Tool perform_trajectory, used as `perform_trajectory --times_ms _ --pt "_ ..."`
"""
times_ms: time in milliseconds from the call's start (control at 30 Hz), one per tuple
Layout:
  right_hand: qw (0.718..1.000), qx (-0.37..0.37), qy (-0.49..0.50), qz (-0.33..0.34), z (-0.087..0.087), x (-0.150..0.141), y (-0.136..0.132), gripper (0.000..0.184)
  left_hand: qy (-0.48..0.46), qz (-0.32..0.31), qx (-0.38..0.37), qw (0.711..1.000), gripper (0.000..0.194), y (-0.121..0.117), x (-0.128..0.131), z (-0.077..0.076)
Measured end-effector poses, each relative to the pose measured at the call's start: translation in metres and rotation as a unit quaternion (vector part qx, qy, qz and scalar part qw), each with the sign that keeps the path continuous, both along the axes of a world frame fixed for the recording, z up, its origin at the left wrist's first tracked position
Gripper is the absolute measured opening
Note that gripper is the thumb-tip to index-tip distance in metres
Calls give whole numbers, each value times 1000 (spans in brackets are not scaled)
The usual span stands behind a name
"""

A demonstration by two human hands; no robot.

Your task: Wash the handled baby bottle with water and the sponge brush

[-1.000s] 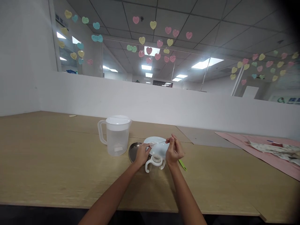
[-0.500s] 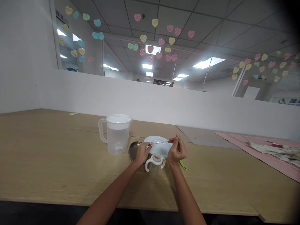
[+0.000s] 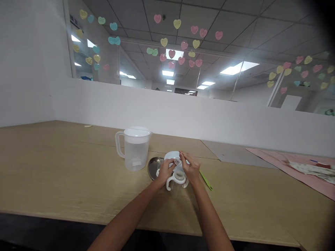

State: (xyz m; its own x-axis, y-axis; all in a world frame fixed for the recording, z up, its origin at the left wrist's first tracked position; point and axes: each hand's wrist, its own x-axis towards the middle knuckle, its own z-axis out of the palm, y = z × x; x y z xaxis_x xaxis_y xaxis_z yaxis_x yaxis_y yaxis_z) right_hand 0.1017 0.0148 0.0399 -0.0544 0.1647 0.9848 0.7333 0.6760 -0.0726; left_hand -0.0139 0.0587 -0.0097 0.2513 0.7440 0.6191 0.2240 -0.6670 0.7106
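My left hand (image 3: 166,169) pinches a small clear round piece (image 3: 178,161), perhaps a bottle nipple, over the white plate (image 3: 170,155). Close on its right, the fingers of my right hand (image 3: 192,167) are pressed together at the piece, holding a thin wire-like stick that is mostly hidden now. Below both hands stands a clear bottle with two white handles (image 3: 179,177), its mouth uncovered. A round metal dish (image 3: 151,168) sits partly behind my left hand, with a white part in it that I cannot make out fully.
Left of the dish stands a translucent pitcher (image 3: 136,150) with a white lid, holding liquid. A green handle (image 3: 206,180) lies right of my right wrist. Pink cloth (image 3: 277,164) with a patterned fabric covers the far right. A white wall (image 3: 183,115) closes off the table's back.
My right hand has moved left to the clear piece, and the thin stick that stretched between the hands is now mostly out of sight. The view has shifted slightly.
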Motion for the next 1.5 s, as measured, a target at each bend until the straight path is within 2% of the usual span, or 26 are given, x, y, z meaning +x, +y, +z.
perform_trajectory --times_ms 167,300,400,500,667,967,1300,1500 --pt "994 -100 -47 14 -1 2 8 18 -24 -50 -25 998 22 -4 2 5" --pt "981 -185 -50 32 -5 7 14 19 -56 -37 -29 997 25 -6 2 10" --pt "976 -209 -30 54 -5 9 14 20 -74 -20 -32 997 26 -6 0 13" --pt "980 -191 -25 50 -4 9 11 20 -74 -15 -10 997 23 -5 -2 14" --pt "990 -128 -58 22 0 3 4 21 -15 19 50 998 19 -4 -5 13" --pt "995 -48 -86 -22 0 0 -3 25 80 34 48 995 16 -1 -4 9" --pt "993 36 -15 -113 -7 2 -7 23 120 28 87 989 22 4 -1 2" --pt "981 111 34 -158 -5 0 -18 17 86 31 80 993 24 0 -3 5"
